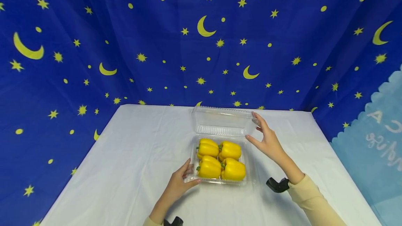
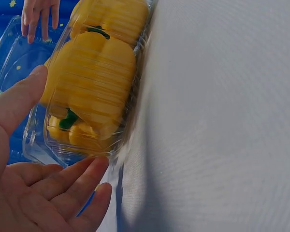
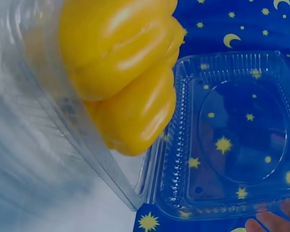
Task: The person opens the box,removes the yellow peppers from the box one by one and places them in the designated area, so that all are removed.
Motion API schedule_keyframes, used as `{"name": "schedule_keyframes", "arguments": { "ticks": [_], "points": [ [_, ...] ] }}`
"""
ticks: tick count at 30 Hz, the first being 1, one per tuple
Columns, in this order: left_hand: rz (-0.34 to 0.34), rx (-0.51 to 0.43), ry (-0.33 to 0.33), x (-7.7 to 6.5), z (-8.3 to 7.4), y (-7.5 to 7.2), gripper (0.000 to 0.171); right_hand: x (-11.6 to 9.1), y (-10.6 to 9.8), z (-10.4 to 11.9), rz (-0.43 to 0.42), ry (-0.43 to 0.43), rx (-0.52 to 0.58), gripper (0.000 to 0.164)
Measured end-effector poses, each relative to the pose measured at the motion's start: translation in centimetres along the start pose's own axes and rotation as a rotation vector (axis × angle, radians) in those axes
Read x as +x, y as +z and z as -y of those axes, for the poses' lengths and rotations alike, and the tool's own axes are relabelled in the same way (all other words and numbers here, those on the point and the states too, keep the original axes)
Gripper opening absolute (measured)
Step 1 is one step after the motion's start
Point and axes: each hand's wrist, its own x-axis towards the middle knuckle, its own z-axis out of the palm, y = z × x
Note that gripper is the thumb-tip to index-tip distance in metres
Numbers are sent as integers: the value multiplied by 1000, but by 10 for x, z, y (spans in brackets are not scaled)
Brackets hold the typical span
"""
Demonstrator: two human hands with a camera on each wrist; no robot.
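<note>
A clear plastic clamshell container [image 1: 218,182] holds several yellow bell peppers [image 1: 233,169] with green stems. Its transparent lid [image 1: 224,119] stands raised at the far side, hinged to the base. My left hand [image 1: 177,184] rests against the near left corner of the base. In the left wrist view its thumb [image 2: 31,92] lies by the rim, while the fingers [image 2: 89,186] stretch under the corner. At the lid's right edge is my right hand [image 1: 267,140], its extended fingers touching the side. Only fingertips [image 3: 275,223] of that hand show in the right wrist view.
A white cloth covers the table [image 1: 135,156]. Blue fabric [image 1: 176,48] with yellow moons and stars hangs behind and at the sides. A light blue panel with lettering [image 1: 380,145] is on the right. Each wrist wears a black mount [image 1: 277,185].
</note>
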Motion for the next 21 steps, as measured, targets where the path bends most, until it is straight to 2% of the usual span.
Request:
{"name": "schedule_keyframes", "arguments": {
  "ticks": [6, 16, 21],
  "points": [
    [9, -13, -7, 2, 1, 0, 91, 9, 2, -10, 60, 37, 52, 86],
    [58, 19, -20, 6, -1, -4, 96, 24, -5, -29, 234, 114, 112, 100],
    [80, -3, -52, 5, -3, -6, 98, 32, -4, -35, 255, 122, 166, 100]
  ]
}}
